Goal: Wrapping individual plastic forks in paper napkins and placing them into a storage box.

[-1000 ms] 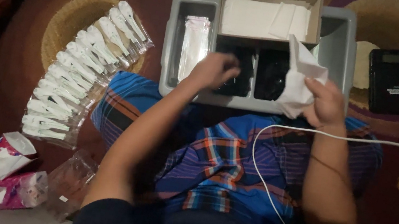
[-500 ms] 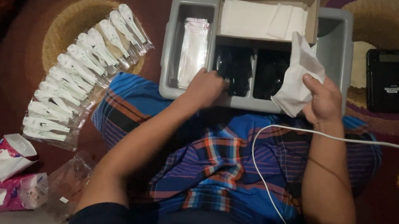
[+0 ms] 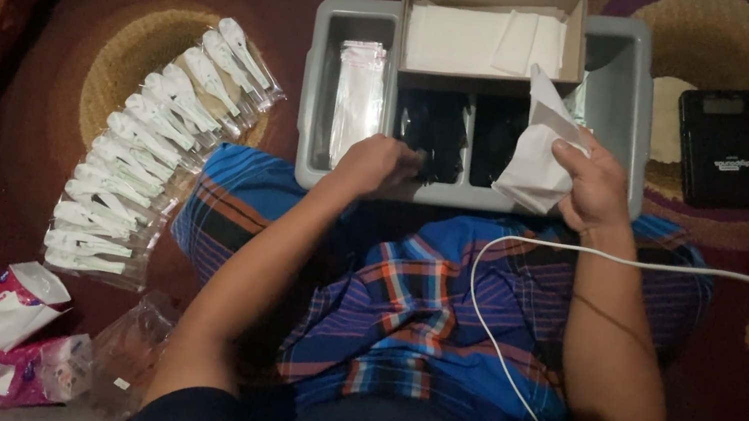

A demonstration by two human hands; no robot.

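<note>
Since a second ago the left hand (image 3: 380,166) has drawn back from the black items (image 3: 435,135) to the grey tray's (image 3: 319,80) near rim, fingers curled; whether they grip anything cannot be told. Right hand (image 3: 592,181) pinches a white pouch (image 3: 534,156) over the tray's near right part.

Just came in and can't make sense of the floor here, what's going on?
A person sits on a patterned carpet with a grey compartment tray in front of their lap. Their left hand reaches into a compartment of black items, while the right hand holds a white paper sleeve. A row of clear-wrapped white utensils lies to the left, and a black device to the right.
</note>
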